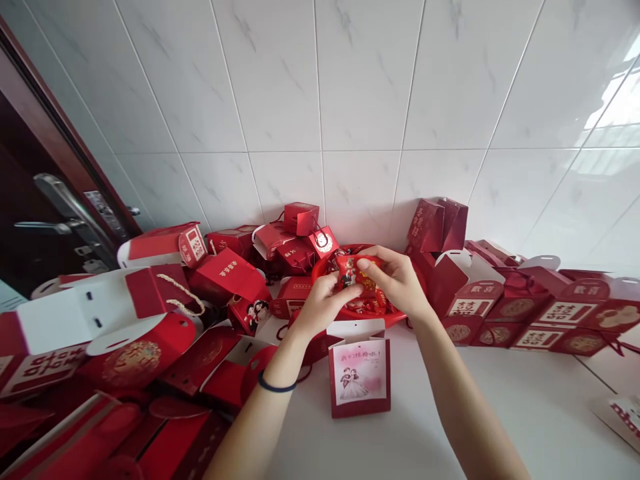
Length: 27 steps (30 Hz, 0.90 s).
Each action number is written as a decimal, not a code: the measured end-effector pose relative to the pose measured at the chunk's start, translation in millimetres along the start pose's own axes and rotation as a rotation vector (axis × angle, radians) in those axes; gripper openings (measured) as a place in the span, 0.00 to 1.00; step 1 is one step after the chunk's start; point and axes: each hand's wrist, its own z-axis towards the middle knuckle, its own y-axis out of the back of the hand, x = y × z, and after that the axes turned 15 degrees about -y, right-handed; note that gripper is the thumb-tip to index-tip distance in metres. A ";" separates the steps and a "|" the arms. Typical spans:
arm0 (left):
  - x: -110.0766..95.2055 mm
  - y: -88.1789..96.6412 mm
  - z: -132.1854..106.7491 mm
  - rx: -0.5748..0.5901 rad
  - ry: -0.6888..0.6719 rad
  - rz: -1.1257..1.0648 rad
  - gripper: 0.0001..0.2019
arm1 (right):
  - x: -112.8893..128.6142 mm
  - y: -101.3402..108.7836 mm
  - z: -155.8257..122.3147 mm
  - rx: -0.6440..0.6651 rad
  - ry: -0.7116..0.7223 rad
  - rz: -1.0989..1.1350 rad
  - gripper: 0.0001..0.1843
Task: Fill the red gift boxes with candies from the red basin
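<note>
Basin [397, 317] containing wrapped packets [367, 307]. Left hand [326, 301] and right hand [397, 277] grip a packet [349, 270] above; wedding box [360, 380] stands open.

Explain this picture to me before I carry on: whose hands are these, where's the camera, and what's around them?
No machine here: these are one person's bare left hand and right hand, seen from a camera worn on their head, looking forward and down. Both hold a red packet over a red bowl with more packets inside. On the white table, a small box showing a couple stands nearer the camera. Red boxes crowd the left; others sit on the right.
</note>
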 end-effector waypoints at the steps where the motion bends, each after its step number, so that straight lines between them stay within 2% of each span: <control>1: 6.2 -0.8 4.9 -0.049 0.001 -0.046 0.12 | -7.5 3.7 4.1 -0.033 -0.007 -0.010 0.19; 3: 20.0 0.5 13.4 -0.136 0.011 -0.095 0.13 | -29.7 15.9 14.4 -0.129 -0.080 -0.091 0.20; 5: 33.4 4.6 20.9 -0.234 0.046 -0.103 0.14 | -56.5 29.2 24.0 -0.199 -0.265 -0.364 0.17; 7: 45.5 9.3 27.8 -0.341 0.085 -0.112 0.15 | -80.6 37.6 29.0 -0.130 -0.358 -0.472 0.11; 10: 60.2 12.5 35.4 -0.454 0.106 -0.147 0.14 | -100.8 36.0 27.7 0.022 -0.391 -0.545 0.20; 13: 69.1 11.6 38.9 -0.488 0.102 -0.189 0.14 | -103.4 25.3 24.1 0.172 -0.377 -0.581 0.27; 20: 75.3 15.8 38.4 -0.538 0.098 -0.272 0.14 | -101.6 17.0 26.7 0.350 -0.366 -0.669 0.25; 23: 76.0 16.2 37.5 -0.533 0.094 -0.288 0.13 | -103.3 13.8 24.9 0.360 -0.346 -0.734 0.21; 27: 76.9 14.5 36.9 -0.487 0.094 -0.287 0.14 | -101.9 3.0 22.3 0.278 -0.365 -0.810 0.28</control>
